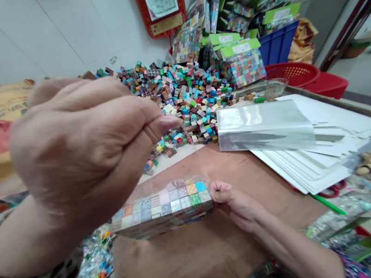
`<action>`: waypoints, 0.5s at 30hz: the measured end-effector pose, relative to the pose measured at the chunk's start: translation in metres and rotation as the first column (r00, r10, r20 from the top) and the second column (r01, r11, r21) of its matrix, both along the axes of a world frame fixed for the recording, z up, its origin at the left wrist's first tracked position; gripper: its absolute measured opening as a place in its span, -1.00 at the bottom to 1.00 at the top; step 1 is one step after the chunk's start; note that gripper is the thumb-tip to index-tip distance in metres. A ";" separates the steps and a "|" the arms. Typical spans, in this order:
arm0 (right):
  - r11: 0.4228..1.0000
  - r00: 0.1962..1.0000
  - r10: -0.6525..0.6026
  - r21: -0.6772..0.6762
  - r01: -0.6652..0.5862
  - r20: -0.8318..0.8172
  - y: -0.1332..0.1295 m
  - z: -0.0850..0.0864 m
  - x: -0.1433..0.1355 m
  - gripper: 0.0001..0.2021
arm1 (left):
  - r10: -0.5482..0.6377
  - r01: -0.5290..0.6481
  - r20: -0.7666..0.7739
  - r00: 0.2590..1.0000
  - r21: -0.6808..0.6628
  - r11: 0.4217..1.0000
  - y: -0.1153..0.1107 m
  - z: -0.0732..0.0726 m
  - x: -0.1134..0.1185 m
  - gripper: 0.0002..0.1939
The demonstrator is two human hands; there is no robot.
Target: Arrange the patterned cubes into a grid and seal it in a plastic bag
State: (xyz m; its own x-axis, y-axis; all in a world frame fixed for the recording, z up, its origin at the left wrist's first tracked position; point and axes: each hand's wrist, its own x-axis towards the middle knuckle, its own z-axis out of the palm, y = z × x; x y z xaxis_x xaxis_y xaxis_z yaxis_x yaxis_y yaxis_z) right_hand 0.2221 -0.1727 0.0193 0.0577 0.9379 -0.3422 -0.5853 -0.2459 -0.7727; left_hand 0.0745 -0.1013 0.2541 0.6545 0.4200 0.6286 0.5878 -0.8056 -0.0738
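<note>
My left hand [92,125] is raised close to the camera, its fingers curled and pinched. A faint sheet of clear plastic stretches from its fingertips down toward a block of small colourful patterned cubes [165,203]. These cubes lie in neat rows on a brown board [196,250], and the clear film over them looks like a bag. At the right end of the rows, my right hand [228,198] pinches the film's edge beside the corner cubes. Part of the cube rows' left end is hidden behind my left wrist.
Loose cubes [181,92] are heaped against the wall. White cards [302,163] lie at right under a stack of clear plastic sleeves [264,126]. Nearby are red-handled scissors [334,189] and a green pen [328,204]. Packed cube bags [242,64] stand behind, near a red basket [293,74].
</note>
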 end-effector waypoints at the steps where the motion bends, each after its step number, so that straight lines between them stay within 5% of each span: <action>1: 1.000 1.000 -0.003 -0.006 0.003 0.001 0.000 -0.001 0.000 -0.63 | 0.019 -0.018 -0.009 1.000 0.021 1.000 -0.002 -0.001 -0.001 -0.58; 15: 0.998 0.998 -0.063 -0.019 0.062 -0.021 -0.003 -0.010 -0.002 -0.64 | 0.084 -0.084 0.010 0.996 0.124 0.989 -0.007 -0.013 0.013 -0.56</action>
State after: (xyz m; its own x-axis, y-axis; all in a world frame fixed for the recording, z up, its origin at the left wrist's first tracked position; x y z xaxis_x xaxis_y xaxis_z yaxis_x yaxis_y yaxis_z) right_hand 0.2198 -0.1754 0.0092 0.1083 0.9263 -0.3608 -0.6163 -0.2222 -0.7555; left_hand 0.0879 -0.1079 0.2416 0.6173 0.3921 0.6820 0.6536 -0.7381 -0.1672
